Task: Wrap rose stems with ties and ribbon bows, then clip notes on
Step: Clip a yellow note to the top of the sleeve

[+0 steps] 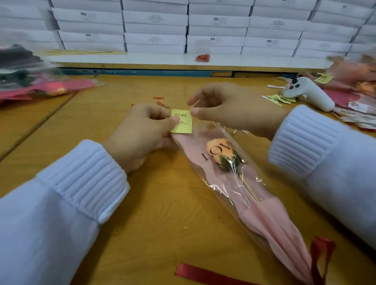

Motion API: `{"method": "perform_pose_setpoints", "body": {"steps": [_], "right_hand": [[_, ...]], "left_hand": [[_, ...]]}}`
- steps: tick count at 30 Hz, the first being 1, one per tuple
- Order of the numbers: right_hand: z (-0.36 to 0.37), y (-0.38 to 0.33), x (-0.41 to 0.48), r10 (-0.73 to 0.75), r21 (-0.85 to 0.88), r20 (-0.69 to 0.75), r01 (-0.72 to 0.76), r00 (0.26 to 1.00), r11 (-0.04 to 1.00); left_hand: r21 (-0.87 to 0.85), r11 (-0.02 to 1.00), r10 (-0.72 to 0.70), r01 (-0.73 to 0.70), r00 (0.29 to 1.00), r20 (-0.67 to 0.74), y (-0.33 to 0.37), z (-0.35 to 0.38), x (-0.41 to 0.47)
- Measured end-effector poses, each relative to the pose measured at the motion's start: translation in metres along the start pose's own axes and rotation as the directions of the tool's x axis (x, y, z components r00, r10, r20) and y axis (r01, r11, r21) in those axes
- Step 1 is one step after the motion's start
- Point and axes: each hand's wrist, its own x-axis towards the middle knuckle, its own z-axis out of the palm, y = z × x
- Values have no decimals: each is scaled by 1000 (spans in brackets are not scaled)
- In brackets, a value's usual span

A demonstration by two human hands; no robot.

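A wrapped rose lies diagonally on the wooden table in a clear and pink sleeve printed "LOVE". A red ribbon is tied at its lower end. My left hand pinches a yellow handwritten note against the sleeve's top edge. My right hand holds a thin paper clip between thumb and forefinger at the note's upper right corner.
Loose red paper clips lie beyond my hands; more sit in a clear cup on the white ledge. A white controller and yellow notes are at right, wrapped roses behind. Another pile sits left.
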Motion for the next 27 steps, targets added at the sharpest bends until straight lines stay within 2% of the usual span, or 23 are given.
{"method": "perform_pose_setpoints", "body": {"steps": [2,4,6,10,14,20,27], "right_hand": [[-1,2,4,32,9,59,-33,998,999],[1,4,4,1,30,3,-1,1000,1000],[0,7,3,-9,49,-42,11,999,999],[-6,12,1,23,125,-36,-19,999,992],[-11,10,-1,-10,64,18,9,1000,998],[-10,1,-3,-68,48,71,65,995,997],[1,2,-4,-94,204,-50,102,994,974]], "left_hand": [[-110,992,-56,56,998,0,2,0,-1],[-157,984,-78,81,997,23,4,1,-3],[-176,980,-86,91,996,38,5,2,-4],[-207,971,-115,117,993,24,5,8,-6],[-214,970,-127,118,991,-31,2,18,-7],[-203,979,-1,-4,1000,-25,-1,16,-6],[-45,966,255,-255,967,-5,-5,2,4]]}}
